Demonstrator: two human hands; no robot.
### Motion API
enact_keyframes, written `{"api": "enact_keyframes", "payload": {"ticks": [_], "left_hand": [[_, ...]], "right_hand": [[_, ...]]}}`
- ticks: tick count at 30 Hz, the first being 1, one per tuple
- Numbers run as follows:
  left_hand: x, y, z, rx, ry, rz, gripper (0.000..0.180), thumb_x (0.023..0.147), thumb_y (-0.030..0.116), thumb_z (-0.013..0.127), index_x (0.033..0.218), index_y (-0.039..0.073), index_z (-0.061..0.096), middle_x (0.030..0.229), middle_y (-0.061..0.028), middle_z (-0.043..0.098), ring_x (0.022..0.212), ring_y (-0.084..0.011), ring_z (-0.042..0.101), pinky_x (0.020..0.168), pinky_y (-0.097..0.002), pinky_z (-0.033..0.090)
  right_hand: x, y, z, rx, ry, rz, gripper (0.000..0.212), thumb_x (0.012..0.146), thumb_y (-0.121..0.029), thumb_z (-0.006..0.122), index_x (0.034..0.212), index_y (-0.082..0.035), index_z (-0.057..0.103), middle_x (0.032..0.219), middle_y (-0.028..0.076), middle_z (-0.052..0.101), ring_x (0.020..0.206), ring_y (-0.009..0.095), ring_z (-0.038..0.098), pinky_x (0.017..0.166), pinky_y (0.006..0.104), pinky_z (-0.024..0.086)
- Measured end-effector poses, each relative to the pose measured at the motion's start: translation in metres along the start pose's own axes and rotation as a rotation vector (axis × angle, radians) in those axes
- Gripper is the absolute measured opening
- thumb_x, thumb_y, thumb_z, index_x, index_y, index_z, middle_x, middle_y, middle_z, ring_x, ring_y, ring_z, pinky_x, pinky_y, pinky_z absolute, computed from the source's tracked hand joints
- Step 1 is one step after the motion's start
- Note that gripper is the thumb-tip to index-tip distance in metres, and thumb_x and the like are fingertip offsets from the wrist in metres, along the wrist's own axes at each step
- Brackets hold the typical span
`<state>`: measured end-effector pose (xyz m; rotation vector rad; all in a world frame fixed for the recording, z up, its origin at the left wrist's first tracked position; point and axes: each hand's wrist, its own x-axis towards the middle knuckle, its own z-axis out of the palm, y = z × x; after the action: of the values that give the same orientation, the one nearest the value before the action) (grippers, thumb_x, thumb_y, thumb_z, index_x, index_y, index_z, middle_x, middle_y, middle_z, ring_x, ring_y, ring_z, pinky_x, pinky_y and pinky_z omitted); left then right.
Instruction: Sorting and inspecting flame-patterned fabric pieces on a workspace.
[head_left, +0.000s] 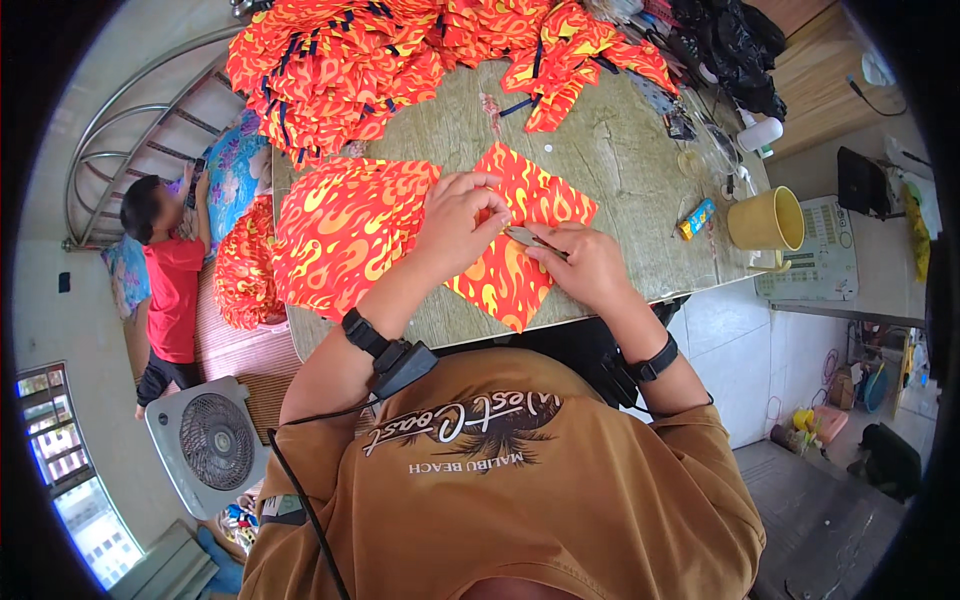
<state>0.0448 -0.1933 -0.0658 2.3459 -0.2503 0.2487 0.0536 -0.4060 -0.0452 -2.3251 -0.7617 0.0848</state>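
Observation:
A red fabric piece with a yellow and orange flame print [545, 195] lies on the table under both my hands. My right hand [590, 265] is closed around small metal thread snips [522, 236], whose blades point left toward my left fingertips. Above the fabric, my left hand [462, 222] is closed in a pinch; what sits between the fingertips is too small to make out. Beside it, on the left, spreads a stack of matching flame-print pieces [345, 235].
A large heap of flame-print pieces with dark straps [340, 80] covers the table's far left. On the right stand a yellow cup [768, 220] and a small blue-and-yellow packet [697, 219]. A fan [212, 447] and a person in red [175, 290] are at the left.

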Motion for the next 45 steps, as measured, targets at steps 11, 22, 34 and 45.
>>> {"api": "enact_keyframes", "payload": {"ticks": [11,22,34,45], "left_hand": [[-0.001,0.001,-0.003,0.015,-0.027,0.024,0.012,0.082,0.021,0.066,0.085,0.011,0.063,0.118,-0.0024,0.057,0.117,-0.0251,0.045,0.101,-0.0433,0.03],[-0.002,0.001,-0.007,-0.013,-0.069,0.088,0.014,0.084,0.025,0.064,0.086,0.012,0.06,0.123,-0.0015,0.054,0.122,-0.0268,0.041,0.103,-0.0436,0.028],[-0.002,-0.002,-0.007,-0.045,-0.068,0.123,0.014,0.085,0.025,0.063,0.086,0.011,0.06,0.122,-0.0037,0.055,0.121,-0.0274,0.042,0.103,-0.0429,0.029],[0.013,-0.021,-0.027,-0.288,0.136,-0.049,0.013,0.084,0.02,0.064,0.089,0.009,0.061,0.117,-0.0086,0.058,0.113,-0.0279,0.05,0.095,-0.0391,0.037]], "right_hand": [[-0.001,-0.003,0.0,-0.027,0.007,0.008,0.032,0.082,-0.032,0.068,0.111,-0.018,0.069,0.078,0.008,0.066,0.07,0.026,0.063,0.062,0.034,0.05],[-0.002,0.001,0.005,-0.069,0.009,-0.019,0.032,0.081,-0.033,0.068,0.11,-0.019,0.069,0.079,0.008,0.066,0.071,0.025,0.063,0.062,0.0345,0.05],[-0.002,-0.002,0.005,-0.091,0.007,-0.017,0.03,0.082,-0.033,0.067,0.109,-0.021,0.07,0.077,0.007,0.065,0.069,0.025,0.063,0.061,0.0348,0.049],[-0.002,-0.002,-0.012,0.049,-0.117,-0.074,0.032,0.082,-0.026,0.069,0.111,-0.015,0.068,0.076,0.007,0.064,0.067,0.022,0.062,0.061,0.032,0.048]]}}
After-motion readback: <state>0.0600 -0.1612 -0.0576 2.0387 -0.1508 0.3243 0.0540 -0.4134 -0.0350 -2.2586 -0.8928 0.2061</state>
